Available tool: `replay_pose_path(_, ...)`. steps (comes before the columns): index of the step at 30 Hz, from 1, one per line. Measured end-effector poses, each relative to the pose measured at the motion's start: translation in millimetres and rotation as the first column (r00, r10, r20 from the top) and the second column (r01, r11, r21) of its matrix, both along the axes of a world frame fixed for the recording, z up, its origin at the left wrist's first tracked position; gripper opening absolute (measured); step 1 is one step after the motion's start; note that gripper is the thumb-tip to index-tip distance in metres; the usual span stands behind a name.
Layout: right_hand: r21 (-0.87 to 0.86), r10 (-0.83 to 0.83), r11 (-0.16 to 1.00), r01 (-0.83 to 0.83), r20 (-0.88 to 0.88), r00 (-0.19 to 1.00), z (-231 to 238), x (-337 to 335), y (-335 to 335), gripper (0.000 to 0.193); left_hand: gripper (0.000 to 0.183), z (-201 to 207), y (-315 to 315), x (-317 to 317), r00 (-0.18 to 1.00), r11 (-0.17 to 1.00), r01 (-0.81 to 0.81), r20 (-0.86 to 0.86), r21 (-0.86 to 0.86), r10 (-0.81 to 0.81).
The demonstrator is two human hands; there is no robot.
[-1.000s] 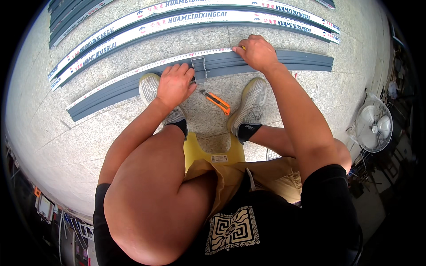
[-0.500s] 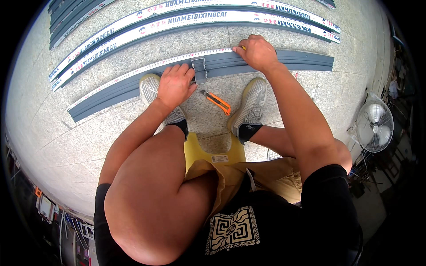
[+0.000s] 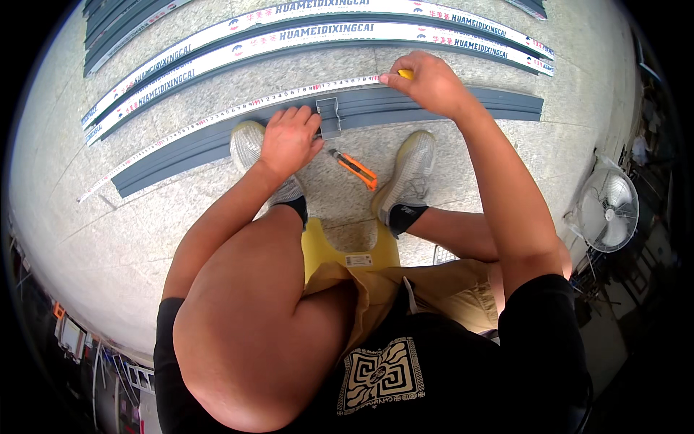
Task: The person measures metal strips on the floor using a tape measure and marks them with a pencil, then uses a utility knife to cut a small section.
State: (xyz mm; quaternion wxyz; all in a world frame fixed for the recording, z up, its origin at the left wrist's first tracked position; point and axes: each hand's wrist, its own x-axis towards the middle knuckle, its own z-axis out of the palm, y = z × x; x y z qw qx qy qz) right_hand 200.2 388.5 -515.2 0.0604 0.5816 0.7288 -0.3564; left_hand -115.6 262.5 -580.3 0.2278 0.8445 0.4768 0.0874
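Observation:
A long grey profile strip [image 3: 470,105] lies across the stone floor in front of my feet. A white measuring tape [image 3: 217,116] runs along its far edge. My right hand [image 3: 430,83] grips the tape's yellow case at the right end of the tape. My left hand [image 3: 289,141] rests palm down on the strip, fingers together, just left of a short grey profile piece [image 3: 329,118] standing across the strip. An orange utility knife [image 3: 354,168] lies on the floor between my shoes, near my left hand.
Long profiles in white printed wrap [image 3: 289,32] lie parallel beyond the strip, with dark profiles [image 3: 116,22] at the far left. I sit on a low yellow stool [image 3: 325,253]. A floor fan [image 3: 607,210] stands to the right.

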Motion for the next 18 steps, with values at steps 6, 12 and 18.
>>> replay_pose_path(6,-0.125,-0.193,0.977,0.174,-0.168,0.967,3,-5,-37,0.051,0.037,3,-2,-1,0.999,1.000,0.000,-0.044,-0.014,-0.001)
replay_pose_path(12,-0.303,-0.524,0.836,0.457,-0.195,0.829,-22,-10,-89,0.071,0.037,4,-1,1,0.998,0.999,0.010,-0.062,-0.035,-0.012)
replay_pose_path(18,-0.194,-0.466,0.869,0.454,-0.017,0.885,-31,-55,-120,0.080,0.035,3,-2,-1,0.998,1.000,0.001,-0.056,-0.024,-0.003)
